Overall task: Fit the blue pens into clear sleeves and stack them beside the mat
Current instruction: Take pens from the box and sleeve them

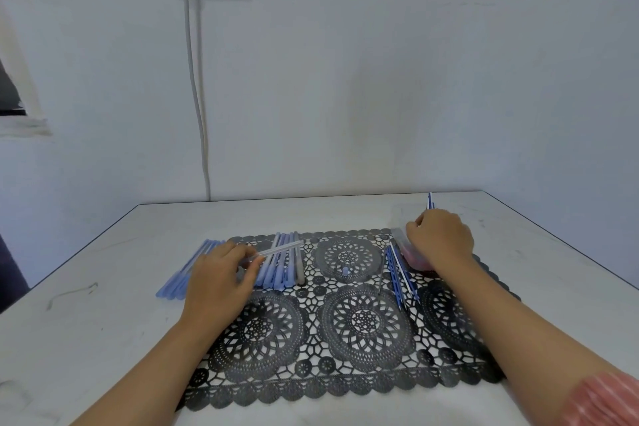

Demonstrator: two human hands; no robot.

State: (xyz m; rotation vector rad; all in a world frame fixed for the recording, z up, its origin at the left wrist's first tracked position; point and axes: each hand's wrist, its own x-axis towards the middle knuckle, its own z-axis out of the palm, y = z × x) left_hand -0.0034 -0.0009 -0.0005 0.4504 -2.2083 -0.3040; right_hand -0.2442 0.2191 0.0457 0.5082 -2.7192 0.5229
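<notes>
A black lace mat (359, 322) covers the middle of the white table. My left hand (218, 277) pinches a clear sleeve (280, 248) that slants up to the right over a row of blue sleeved pens (280, 263) on the mat's far left. More sleeved pens (186, 270) lie stacked beside the mat's left edge. My right hand (441, 235) grips thin blue pens (430, 201) whose tips stick up beyond the knuckles. Several loose thin blue pens (397, 270) lie on the mat's right part.
A clear bag with something red (416, 258) lies under my right wrist. A small blue cap (345, 270) sits mid-mat. A bent wire (69, 292) lies at the table's left. A white cable (197, 86) hangs down the wall behind the table (345, 211).
</notes>
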